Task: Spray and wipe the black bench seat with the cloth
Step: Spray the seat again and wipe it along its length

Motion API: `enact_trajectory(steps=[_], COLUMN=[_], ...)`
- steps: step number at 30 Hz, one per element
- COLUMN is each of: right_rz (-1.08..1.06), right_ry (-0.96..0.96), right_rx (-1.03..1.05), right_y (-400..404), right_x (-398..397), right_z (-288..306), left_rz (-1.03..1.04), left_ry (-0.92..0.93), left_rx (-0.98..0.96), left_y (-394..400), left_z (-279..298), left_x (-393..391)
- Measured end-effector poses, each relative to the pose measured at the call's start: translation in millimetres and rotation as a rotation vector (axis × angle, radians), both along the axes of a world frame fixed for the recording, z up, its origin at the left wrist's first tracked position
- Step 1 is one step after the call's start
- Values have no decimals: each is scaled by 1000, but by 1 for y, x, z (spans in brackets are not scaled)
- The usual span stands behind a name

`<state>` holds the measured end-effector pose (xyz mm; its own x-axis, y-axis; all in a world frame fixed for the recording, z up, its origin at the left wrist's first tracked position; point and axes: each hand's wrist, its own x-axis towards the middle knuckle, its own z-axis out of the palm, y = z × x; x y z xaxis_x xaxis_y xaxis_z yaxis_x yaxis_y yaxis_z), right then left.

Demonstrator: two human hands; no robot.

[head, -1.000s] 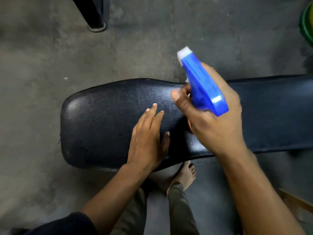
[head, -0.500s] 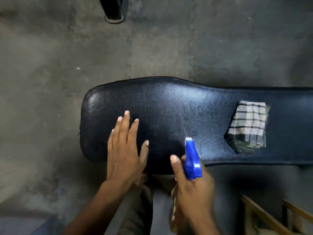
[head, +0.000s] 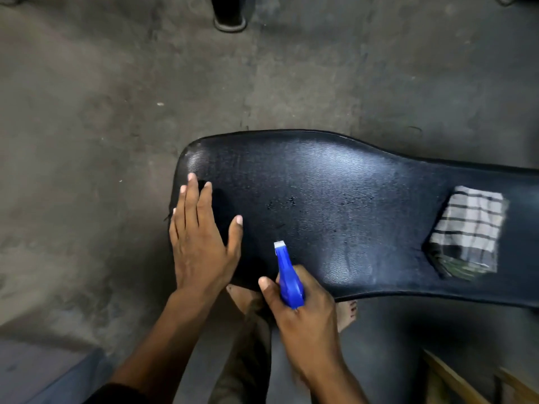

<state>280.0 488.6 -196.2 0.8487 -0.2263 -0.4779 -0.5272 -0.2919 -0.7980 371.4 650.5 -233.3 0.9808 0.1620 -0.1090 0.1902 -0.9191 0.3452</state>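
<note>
the black bench seat (head: 364,205) lies flat over the concrete floor (head: 102,112), its long axis running left to right; the wide rounded end is at the left and the pad narrows as it goes off the right edge of view. the folded checked cloth (head: 469,228) sits on the narrow part near the seat's right end, close to the near edge, well apart from both hands.

the left hand (head: 201,243) lies flat on the seat's left end, palm down, fingers together and pointing away from the person, thumb spread off to the right. the right hand (head: 303,313) is wrapped around a blue spray bottle (head: 287,275) at the seat's near edge, and the white nozzle points away from the person and slightly left, over the middle of the wide part. small dark droplets speckle the pad ahead of the nozzle. bare feet (head: 245,295) show under the near edge, and a black post foot (head: 229,23) stands on the floor beyond the far edge.

compared with half a second ago, the left hand has slid from the middle of the wide part out to its left end, the bottle sits about where it was by the near edge, and the wet specks on the pad are new. the cloth has not shifted on the seat.
</note>
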Motion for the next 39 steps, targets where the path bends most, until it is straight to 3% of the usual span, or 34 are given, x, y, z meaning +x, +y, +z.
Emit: enact_trajectory(steps=[15,21,29,39], right_rz=[100,-95,-182,-314], right_ry=[-75,-127,-411,-553], right_rx=[61,124,25,-98], right_y=[47,34,-28,-109], right_x=[26,54,93,70], right_z=[8,40,100,101], left_rz=[-28,-71,-210,-524], left_ry=[23,17,14,153], left_rx=[-99,-138,-212,-219], left_y=[31,22,-40,-156], left_z=[6,13,36,48], left_x=[-9,-3,11,15])
